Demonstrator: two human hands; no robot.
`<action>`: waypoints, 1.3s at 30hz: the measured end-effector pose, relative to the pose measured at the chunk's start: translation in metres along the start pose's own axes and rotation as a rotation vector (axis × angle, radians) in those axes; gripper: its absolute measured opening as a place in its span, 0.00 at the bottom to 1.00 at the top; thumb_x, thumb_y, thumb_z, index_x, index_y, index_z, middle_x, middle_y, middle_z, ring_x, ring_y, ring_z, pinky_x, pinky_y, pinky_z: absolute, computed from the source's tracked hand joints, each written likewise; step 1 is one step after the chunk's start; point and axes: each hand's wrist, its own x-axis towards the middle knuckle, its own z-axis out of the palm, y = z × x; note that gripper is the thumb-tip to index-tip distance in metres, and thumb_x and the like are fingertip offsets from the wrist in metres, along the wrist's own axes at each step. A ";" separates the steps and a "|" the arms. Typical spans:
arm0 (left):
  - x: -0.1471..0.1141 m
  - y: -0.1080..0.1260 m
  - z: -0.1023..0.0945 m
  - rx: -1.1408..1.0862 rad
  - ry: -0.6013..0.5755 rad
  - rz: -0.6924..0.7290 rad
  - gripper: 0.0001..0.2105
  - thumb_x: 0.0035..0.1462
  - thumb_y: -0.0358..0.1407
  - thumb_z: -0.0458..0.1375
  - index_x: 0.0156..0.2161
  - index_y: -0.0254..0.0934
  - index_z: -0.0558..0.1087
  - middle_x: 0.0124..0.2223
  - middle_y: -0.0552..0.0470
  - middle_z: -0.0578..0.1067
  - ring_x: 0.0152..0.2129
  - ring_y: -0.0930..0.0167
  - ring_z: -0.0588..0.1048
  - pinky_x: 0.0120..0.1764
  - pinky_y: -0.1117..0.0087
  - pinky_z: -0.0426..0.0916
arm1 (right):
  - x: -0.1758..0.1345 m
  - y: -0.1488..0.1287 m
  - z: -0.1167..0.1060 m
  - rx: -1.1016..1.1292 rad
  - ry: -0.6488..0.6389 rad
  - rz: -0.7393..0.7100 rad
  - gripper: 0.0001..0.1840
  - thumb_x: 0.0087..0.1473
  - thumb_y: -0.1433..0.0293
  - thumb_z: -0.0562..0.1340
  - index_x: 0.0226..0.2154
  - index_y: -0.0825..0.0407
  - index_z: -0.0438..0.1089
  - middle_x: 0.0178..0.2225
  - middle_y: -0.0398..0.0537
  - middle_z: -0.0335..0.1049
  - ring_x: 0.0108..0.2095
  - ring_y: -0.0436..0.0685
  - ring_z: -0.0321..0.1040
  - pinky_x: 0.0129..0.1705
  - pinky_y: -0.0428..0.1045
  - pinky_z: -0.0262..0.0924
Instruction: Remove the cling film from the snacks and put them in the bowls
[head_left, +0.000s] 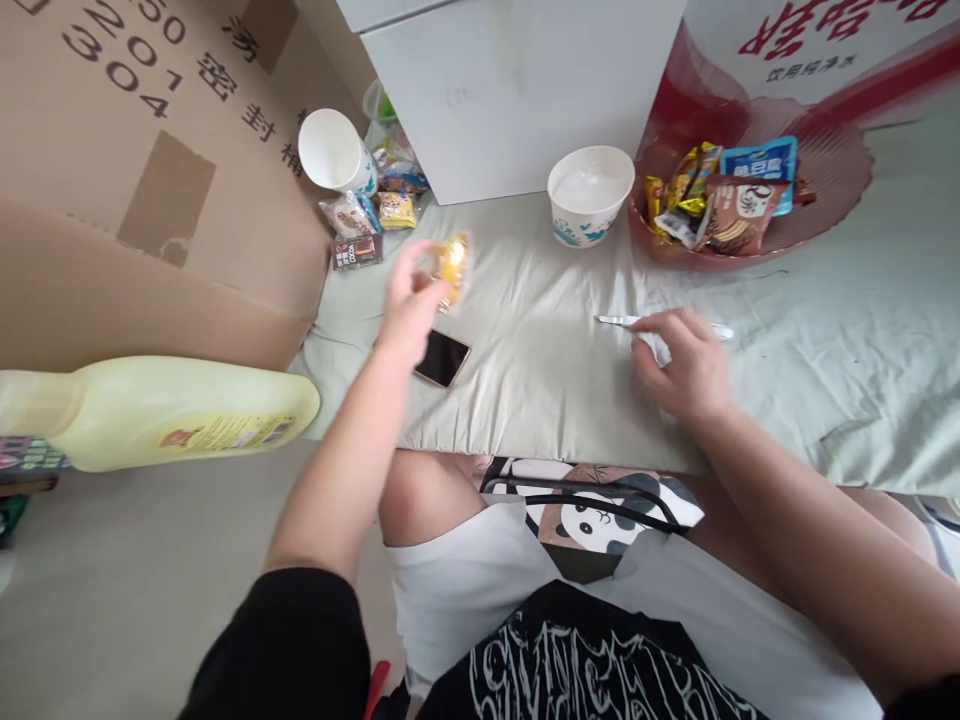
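Observation:
My left hand (416, 295) pinches a small yellow snack packet (453, 265), both blurred by motion, above the cloth. A black-screened phone (444, 358) lies just below that hand. My right hand (686, 365) is low over the cloth, its fingers curled at a slim white knife-like tool (616, 320). The tool's thin silvery tip points left, and its other end shows past my knuckles; the middle is hidden. To the left sit several wrapped snacks (352, 215) and a white paper cup (330, 150) tipped over. A white paper bowl (589, 190) stands upright between the hands, farther back.
At the right, a reddish ribbed plastic bowl (840, 200) holds several snack packets. A large cardboard box (247, 285) and a pale yellow bottle (187, 410) are on the left. Behind stands a white cabinet (510, 100). The pale green cloth (525, 370) is wrinkled.

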 end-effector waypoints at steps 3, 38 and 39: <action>-0.034 0.023 0.061 -0.593 -0.261 -0.235 0.25 0.55 0.41 0.59 0.59 0.52 0.64 0.48 0.50 0.79 0.43 0.60 0.80 0.36 0.58 0.77 | 0.004 0.019 -0.003 -0.171 0.037 0.036 0.16 0.56 0.67 0.61 0.48 0.48 0.75 0.52 0.59 0.75 0.50 0.70 0.70 0.52 0.66 0.64; -0.049 0.006 0.103 -0.629 -0.283 -0.187 0.38 0.51 0.62 0.64 0.65 0.54 0.67 0.38 0.51 0.79 0.30 0.66 0.78 0.37 0.60 0.75 | 0.006 0.025 -0.028 -0.017 -0.129 0.028 0.18 0.64 0.57 0.59 0.43 0.45 0.83 0.42 0.53 0.79 0.36 0.59 0.75 0.36 0.54 0.68; -0.048 0.003 0.102 -0.588 -0.272 -0.183 0.37 0.53 0.62 0.63 0.66 0.53 0.66 0.38 0.51 0.79 0.29 0.66 0.77 0.37 0.61 0.75 | 0.006 0.031 -0.031 -0.051 -0.116 0.045 0.18 0.64 0.57 0.59 0.43 0.45 0.83 0.42 0.53 0.79 0.35 0.59 0.75 0.35 0.54 0.67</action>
